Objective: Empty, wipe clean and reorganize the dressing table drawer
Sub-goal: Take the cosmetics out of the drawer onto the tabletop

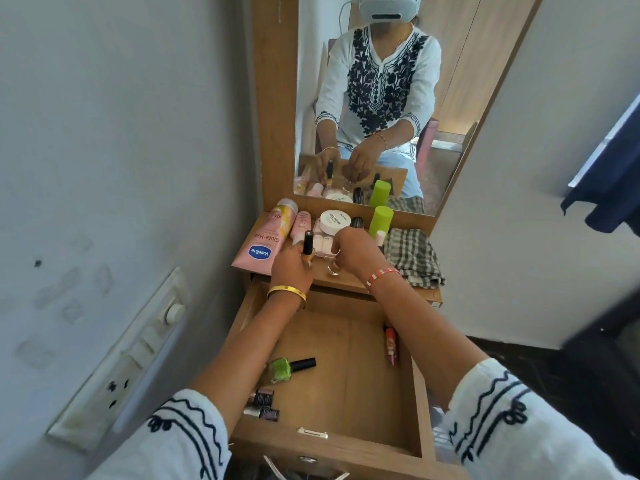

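The wooden drawer (360,341) stands pulled open below the dressing table top. Inside lie a green nail polish bottle (289,368), two small dark tubes (263,405) and a red lip product (390,344). My left hand (291,268) holds a small bottle with a black cap (308,247) upright over the table top. My right hand (353,249) reaches over the top with curled fingers pinching a small clear glass bottle (334,268).
On the table top (332,280) stand a pink Vaseline tube (259,249), other pink tubes, a white jar (334,220), a green bottle (380,220) and a checked cloth (412,254). A mirror (446,116) rises behind; a switch panel (128,362) is on the left wall.
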A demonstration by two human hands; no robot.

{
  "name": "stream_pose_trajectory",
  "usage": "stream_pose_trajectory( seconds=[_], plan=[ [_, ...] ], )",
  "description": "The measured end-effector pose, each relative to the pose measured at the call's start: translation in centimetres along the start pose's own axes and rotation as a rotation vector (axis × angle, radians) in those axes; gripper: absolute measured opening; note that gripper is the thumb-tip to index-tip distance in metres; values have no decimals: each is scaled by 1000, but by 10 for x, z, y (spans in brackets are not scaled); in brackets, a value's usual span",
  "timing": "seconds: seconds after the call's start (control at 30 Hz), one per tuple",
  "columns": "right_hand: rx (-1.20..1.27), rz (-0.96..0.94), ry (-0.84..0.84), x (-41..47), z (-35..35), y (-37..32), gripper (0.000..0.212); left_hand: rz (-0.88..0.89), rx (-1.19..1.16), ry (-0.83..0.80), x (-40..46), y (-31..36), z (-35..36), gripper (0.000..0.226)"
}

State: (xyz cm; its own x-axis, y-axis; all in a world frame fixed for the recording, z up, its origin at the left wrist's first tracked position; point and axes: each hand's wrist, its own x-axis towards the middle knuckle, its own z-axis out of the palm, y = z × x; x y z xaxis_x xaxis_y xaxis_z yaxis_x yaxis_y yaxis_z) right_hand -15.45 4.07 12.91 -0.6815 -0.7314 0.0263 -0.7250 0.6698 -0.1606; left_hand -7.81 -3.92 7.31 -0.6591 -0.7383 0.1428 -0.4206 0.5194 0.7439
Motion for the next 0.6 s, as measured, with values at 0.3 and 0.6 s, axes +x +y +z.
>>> stream_pose_trajectory(
  seconds=[0.3,0.6],
  plan=[
    [-260,-80,57,0,-1,2,26,-37,50,43,4,2,1,37],
    [-248,-71,17,-3,-1,6,27,-18,-60,88,-11,1,-5,47]
  ],
)
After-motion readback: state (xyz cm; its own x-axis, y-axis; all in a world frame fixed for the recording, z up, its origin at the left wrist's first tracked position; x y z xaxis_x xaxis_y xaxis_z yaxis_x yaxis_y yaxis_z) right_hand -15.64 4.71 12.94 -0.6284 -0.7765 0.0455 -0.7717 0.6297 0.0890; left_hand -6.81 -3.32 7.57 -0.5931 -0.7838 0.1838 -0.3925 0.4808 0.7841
